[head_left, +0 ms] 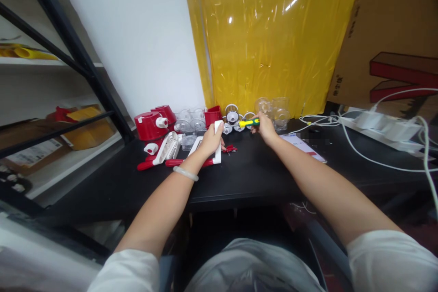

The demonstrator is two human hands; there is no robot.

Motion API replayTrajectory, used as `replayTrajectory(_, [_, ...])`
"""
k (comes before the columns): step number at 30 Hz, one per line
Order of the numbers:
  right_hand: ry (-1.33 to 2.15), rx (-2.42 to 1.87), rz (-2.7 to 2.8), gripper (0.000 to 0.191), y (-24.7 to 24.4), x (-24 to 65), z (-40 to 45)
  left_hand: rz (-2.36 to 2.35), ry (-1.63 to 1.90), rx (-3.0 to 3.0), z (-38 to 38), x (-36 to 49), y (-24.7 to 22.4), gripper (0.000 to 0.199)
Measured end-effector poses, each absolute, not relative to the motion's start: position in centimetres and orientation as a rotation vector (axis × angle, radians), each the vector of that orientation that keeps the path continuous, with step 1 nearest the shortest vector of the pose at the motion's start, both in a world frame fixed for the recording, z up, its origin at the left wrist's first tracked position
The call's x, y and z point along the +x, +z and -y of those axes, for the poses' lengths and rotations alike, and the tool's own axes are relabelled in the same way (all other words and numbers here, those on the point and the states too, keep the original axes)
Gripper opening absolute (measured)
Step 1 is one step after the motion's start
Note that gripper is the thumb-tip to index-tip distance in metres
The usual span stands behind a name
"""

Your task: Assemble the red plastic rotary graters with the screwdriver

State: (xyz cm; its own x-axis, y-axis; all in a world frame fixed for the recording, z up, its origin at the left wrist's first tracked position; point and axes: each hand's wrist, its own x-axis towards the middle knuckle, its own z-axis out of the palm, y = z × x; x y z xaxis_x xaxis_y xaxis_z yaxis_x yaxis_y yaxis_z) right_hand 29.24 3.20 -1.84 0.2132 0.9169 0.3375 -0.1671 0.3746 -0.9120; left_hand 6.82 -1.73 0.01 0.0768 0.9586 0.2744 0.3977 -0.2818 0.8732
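My left hand (212,140) is closed around a white plastic frame piece (218,157), whose red handle (175,162) points left over the black table. My right hand (266,128) grips a screwdriver (249,122) by its yellow and green handle. Its shaft points left at the white piece; whether the tip touches a screw is too small to tell. Just right of my left hand lie small red parts (230,148). A second white piece with a red handle (167,148) rests to the left. Behind my hands stands a silver cylinder (232,113).
Red housings (150,126) and clear plastic cups (191,121) line the back left. More clear cups (278,112) stand behind my right hand. A phone (303,147) lies to the right, near white cables (318,120) and a power strip (379,130). Yellow film (273,32) hangs behind.
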Motion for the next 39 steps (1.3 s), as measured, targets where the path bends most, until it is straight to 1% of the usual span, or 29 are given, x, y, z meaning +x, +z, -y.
replayTrajectory(2, [0.807,-0.959,1.177,0.044,-1.9,29.5,-3.0,-1.364,1.171,1.730,1.7,6.7,0.0,0.053])
replayTrajectory(4, [0.773,-0.975,1.207,0.043,-1.8,29.5,-2.9,-1.389,1.143,1.722,1.6,6.6,0.0,0.055])
replayTrajectory(9, [0.928,-0.828,1.072,0.034,-1.1,28.8,-2.9,-1.395,1.085,1.706,1.2,6.4,-0.2,0.061])
replayTrajectory(11, [0.986,-0.766,1.042,0.032,-0.9,28.7,-2.9,-1.375,1.076,1.681,1.1,6.4,-0.3,0.059])
replayTrajectory(14, [0.992,-0.743,1.057,0.030,-0.9,28.8,-2.8,-1.354,1.065,1.663,1.1,6.5,-0.4,0.050])
replayTrajectory(17, [0.895,-0.837,1.128,0.036,-1.0,29.2,-2.6,-1.360,1.062,1.658,1.1,6.5,-0.4,0.047])
replayTrajectory(19, [0.816,-0.915,1.188,0.042,-1.1,29.3,-2.5,-1.376,1.065,1.653,1.0,6.5,-0.5,0.048])
replayTrajectory(21, [0.790,-0.950,1.218,0.041,-1.2,29.4,-2.5,-1.383,1.061,1.649,0.8,6.4,-0.6,0.049])
replayTrajectory(28, [1.008,-0.799,1.071,0.023,-0.8,28.9,-2.6,-1.380,1.050,1.615,0.8,6.4,-0.5,0.055])
replayTrajectory(30, [0.998,-0.805,1.079,0.023,-0.8,28.9,-2.5,-1.380,1.049,1.615,0.8,6.5,-0.4,0.055])
replayTrajectory(34, [0.844,-0.939,1.176,0.037,-1.0,29.2,-2.4,-1.392,1.048,1.620,0.7,6.4,-0.5,0.058])
replayTrajectory(35, [0.822,-0.965,1.196,0.038,-1.0,29.3,-2.4,-1.396,1.046,1.615,0.7,6.4,-0.6,0.060])
replayTrajectory(39, [0.870,-0.939,1.174,0.029,-0.9,29.2,-2.4,-1.401,1.039,1.604,0.6,6.4,-0.6,0.064])
